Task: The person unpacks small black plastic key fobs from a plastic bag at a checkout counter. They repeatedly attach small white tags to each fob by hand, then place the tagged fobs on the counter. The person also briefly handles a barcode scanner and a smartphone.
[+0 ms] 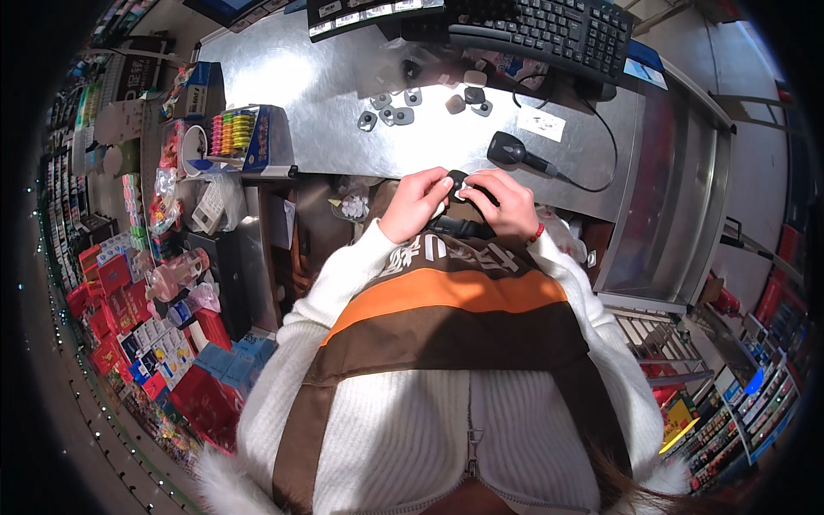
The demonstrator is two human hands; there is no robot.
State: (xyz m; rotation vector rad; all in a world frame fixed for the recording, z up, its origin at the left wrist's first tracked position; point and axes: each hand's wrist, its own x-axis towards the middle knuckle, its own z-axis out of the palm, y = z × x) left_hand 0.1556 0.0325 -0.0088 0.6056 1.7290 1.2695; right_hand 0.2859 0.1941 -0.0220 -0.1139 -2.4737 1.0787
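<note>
My left hand (417,202) and my right hand (506,204) meet in front of my apron, near the counter's front edge. Between their fingertips is a small black security tag (456,178), pinched from both sides. A pale bit shows beside it, too small to name. Beyond my hands, several dark, rounded security tags (403,115) lie loosely grouped on the steel counter (330,154). Another few tags, black, brown and grey, lie to the right, among them a black one (474,95). A handheld barcode scanner (506,149) rests to the right of my hands.
A black keyboard (549,36) sits at the counter's back, and a cable loops from the scanner. A white paper slip (541,124) lies near the scanner. Boxes of colourful goods (232,136) stand at the left edge. Packed shelves and red boxes (202,399) fill the lower left.
</note>
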